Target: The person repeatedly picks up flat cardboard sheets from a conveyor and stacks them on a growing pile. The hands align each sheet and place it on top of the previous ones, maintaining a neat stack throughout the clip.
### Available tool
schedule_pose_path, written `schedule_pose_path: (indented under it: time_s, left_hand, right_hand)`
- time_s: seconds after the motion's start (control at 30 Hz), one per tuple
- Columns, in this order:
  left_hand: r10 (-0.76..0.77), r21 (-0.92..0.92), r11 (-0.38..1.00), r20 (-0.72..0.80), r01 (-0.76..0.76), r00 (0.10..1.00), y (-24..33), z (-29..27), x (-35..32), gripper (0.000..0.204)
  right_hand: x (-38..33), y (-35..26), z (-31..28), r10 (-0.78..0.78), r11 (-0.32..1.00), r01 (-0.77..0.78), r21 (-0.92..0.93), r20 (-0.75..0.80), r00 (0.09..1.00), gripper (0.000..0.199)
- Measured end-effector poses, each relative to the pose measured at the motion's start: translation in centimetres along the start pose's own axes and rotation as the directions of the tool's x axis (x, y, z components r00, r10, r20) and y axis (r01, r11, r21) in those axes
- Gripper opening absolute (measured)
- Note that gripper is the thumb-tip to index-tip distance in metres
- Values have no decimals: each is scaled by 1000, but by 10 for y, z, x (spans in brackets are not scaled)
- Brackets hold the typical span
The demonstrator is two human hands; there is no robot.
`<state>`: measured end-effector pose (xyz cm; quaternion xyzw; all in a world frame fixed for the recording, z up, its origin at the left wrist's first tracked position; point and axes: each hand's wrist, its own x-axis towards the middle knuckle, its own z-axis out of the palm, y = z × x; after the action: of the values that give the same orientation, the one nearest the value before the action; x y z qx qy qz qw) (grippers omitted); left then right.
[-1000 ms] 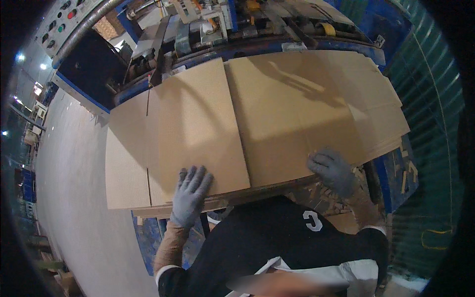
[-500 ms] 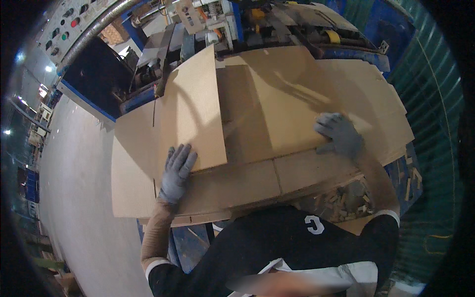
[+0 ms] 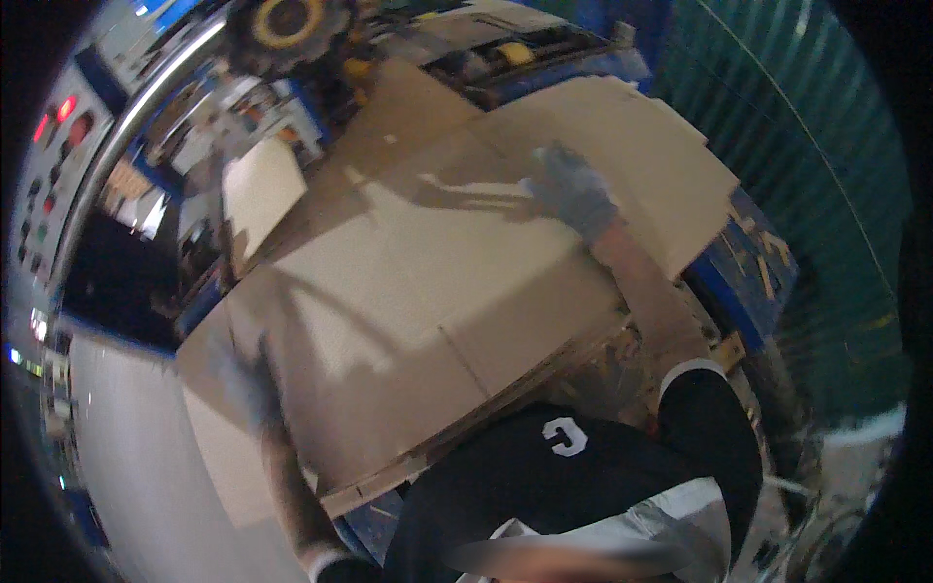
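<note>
A large brown cardboard sheet (image 3: pixel 418 291) lies on top of a stack of flat cardboard (image 3: pixel 505 379) in front of me. My left hand (image 3: pixel 243 381), in a grey-blue glove and blurred by motion, grips the sheet's left edge. My right hand (image 3: pixel 573 194), gloved the same, is stretched far out and holds the sheet at its far right corner. More cardboard sheets (image 3: pixel 641 146) lie beyond and to the right of that hand.
A blue machine (image 3: pixel 544 49) with a yellow toothed wheel (image 3: pixel 287 19) stands behind the stack. A control panel with red buttons (image 3: pixel 58 117) is at the far left. A green corrugated wall (image 3: pixel 816 175) is on the right. Pale floor (image 3: pixel 126 457) lies to the lower left.
The view has swung and come closer. Both hands have moved apart: the left out to the sheet's left edge, the right farther away toward the far corner. The top sheet has shifted.
</note>
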<state>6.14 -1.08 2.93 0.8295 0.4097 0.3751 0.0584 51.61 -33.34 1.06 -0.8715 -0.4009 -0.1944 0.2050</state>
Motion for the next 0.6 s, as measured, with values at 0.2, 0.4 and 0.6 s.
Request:
schedule_pose_path:
  time_s: [0.2,0.4,0.6]
  left_hand:
    - [-808,-3,546,-267,838,526,-95,-120,-111,67]
    - [-693,-254,658,-574,709,437,-128,-128,-148,63]
    - [-678,-169,707,-438,687,590,-143,-169,-160,35]
  right_hand:
    - [-111,101,-65,742,647,-762,-32,-205,638,59]
    - [-113,143,-48,553,811,-585,-8,-318,770,44]
    - [-94,154,-79,880,-198,114,973,126,458,38]
